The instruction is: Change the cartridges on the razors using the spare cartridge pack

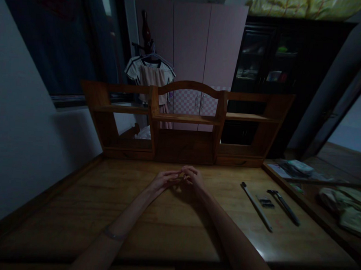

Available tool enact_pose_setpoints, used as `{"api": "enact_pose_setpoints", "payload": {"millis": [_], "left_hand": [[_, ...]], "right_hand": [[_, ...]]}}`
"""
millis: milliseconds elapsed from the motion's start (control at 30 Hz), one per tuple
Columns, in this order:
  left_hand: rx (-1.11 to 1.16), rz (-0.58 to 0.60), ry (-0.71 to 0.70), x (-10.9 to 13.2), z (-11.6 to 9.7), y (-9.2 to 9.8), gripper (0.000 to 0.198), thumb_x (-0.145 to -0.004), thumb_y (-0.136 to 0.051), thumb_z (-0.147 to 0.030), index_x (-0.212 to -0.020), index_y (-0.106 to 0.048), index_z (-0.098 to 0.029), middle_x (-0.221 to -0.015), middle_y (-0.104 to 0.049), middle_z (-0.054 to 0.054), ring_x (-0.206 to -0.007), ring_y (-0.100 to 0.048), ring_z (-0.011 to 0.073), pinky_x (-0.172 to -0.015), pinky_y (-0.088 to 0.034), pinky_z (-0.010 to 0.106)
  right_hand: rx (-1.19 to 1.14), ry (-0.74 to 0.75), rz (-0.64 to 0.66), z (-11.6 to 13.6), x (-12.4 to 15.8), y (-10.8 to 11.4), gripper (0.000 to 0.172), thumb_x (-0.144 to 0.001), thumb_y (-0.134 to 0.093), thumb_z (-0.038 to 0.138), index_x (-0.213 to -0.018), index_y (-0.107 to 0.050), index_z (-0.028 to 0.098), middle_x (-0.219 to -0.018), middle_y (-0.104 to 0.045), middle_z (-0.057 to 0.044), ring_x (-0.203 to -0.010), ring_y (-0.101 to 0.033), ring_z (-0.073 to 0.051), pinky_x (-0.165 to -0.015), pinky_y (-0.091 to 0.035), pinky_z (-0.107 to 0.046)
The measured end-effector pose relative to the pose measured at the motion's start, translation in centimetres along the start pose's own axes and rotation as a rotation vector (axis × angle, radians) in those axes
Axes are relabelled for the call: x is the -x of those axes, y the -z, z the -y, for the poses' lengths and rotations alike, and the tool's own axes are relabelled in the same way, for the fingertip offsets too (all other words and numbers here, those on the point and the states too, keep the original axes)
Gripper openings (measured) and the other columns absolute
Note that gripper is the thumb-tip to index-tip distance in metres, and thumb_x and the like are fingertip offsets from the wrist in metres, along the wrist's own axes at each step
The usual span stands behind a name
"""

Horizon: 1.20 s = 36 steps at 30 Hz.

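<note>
Over the middle of the desktop point(118, 200), my left hand point(163, 181) and my right hand point(193, 177) meet at the fingertips. The left fingers reach to the right, pressed close together. On the right hand the fingers bend inward toward the left fingertips. Whatever small thing may sit between the fingers is too dark and small to make out. Well to the right of both hands lie a long pale stick with a dark end point(257, 207), some small dark pieces point(266, 202) and a dark T-headed tool with a handle point(285, 207).
A wooden shelf unit point(186, 119) stands along the desk's far edge. The white wall point(18, 141) rises close on the left. Beyond the raised right edge lie pale cloth point(351, 208) and a plastic-looking bundle point(301, 167). Behind stand wardrobes point(190, 42); the room is dim.
</note>
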<state>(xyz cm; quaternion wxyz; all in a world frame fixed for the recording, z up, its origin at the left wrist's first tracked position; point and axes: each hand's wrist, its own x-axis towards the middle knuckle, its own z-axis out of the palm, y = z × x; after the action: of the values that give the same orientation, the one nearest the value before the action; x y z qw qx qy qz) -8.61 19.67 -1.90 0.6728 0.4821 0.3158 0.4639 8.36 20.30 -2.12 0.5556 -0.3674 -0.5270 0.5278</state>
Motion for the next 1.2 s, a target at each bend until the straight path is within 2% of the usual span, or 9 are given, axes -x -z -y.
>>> {"api": "enact_pose_setpoints", "payload": {"millis": [167, 333, 533, 800, 967, 1200], "left_hand": [[-0.021, -0.003, 0.003, -0.2, 0.2, 0.0, 0.036, -0.069, -0.072, -0.024, -0.102, -0.067, -0.011, -0.114, -0.063, 0.016, -0.097, -0.063, 0.0245, -0.090, -0.047, 0.036], [-0.030, -0.035, -0.013, -0.5, 0.6, 0.2, 0.036, -0.068, -0.072, -0.028, -0.100, -0.068, -0.011, -0.112, -0.064, 0.015, -0.096, -0.063, 0.0232, -0.086, -0.048, 0.035], [-0.030, -0.007, -0.050, -0.2, 0.1, -0.4, 0.034, -0.070, -0.071, -0.027, -0.098, -0.068, -0.009, -0.110, -0.064, 0.015, -0.097, -0.061, 0.0212, -0.084, -0.048, 0.030], [-0.004, -0.067, -0.072, -0.4, 0.3, -0.2, 0.036, -0.063, -0.076, -0.029, -0.093, -0.069, -0.010, -0.105, -0.066, 0.013, -0.094, -0.063, 0.0219, -0.083, -0.048, 0.031], [-0.016, -0.032, -0.083, -0.6, 0.5, 0.3, 0.032, -0.065, -0.075, -0.028, -0.092, -0.069, -0.011, -0.103, -0.067, 0.011, -0.091, -0.063, 0.0196, -0.082, -0.048, 0.030], [-0.019, -0.031, -0.086, -0.6, 0.6, 0.3, 0.032, -0.063, -0.076, -0.028, -0.090, -0.070, -0.011, -0.099, -0.068, 0.010, -0.089, -0.064, 0.0187, -0.081, -0.047, 0.029]], "right_hand": [[-0.035, -0.023, -0.011, 0.5, 0.4, -0.4, 0.026, -0.067, -0.066, 0.040, -0.080, -0.065, 0.018, -0.077, -0.061, -0.002, -0.063, -0.052, -0.013, -0.054, -0.038, -0.021], [-0.152, -0.060, 0.039, 0.7, 0.8, -0.8, 0.021, -0.068, -0.066, 0.035, -0.080, -0.065, 0.018, -0.081, -0.061, -0.003, -0.066, -0.052, -0.012, -0.058, -0.039, -0.021], [-0.242, -0.132, 0.043, 0.3, 0.3, -1.2, 0.020, -0.066, -0.067, 0.033, -0.078, -0.066, 0.017, -0.080, -0.062, -0.004, -0.067, -0.053, -0.013, -0.057, -0.039, -0.021], [-0.217, -0.118, 0.081, 1.3, 1.0, -1.5, 0.024, -0.066, -0.065, 0.034, -0.082, -0.066, 0.017, -0.086, -0.065, -0.005, -0.069, -0.054, -0.014, -0.058, -0.039, -0.021], [-0.167, -0.119, 0.051, 1.1, 1.0, -1.4, 0.026, -0.066, -0.064, 0.036, -0.086, -0.067, 0.018, -0.091, -0.065, -0.006, -0.072, -0.055, -0.014, -0.057, -0.038, -0.020], [-0.213, -0.126, 0.072, 0.5, 0.7, -1.2, 0.026, -0.065, -0.067, 0.035, -0.084, -0.066, 0.017, -0.085, -0.064, -0.004, -0.067, -0.054, -0.013, -0.059, -0.039, -0.022]]}}
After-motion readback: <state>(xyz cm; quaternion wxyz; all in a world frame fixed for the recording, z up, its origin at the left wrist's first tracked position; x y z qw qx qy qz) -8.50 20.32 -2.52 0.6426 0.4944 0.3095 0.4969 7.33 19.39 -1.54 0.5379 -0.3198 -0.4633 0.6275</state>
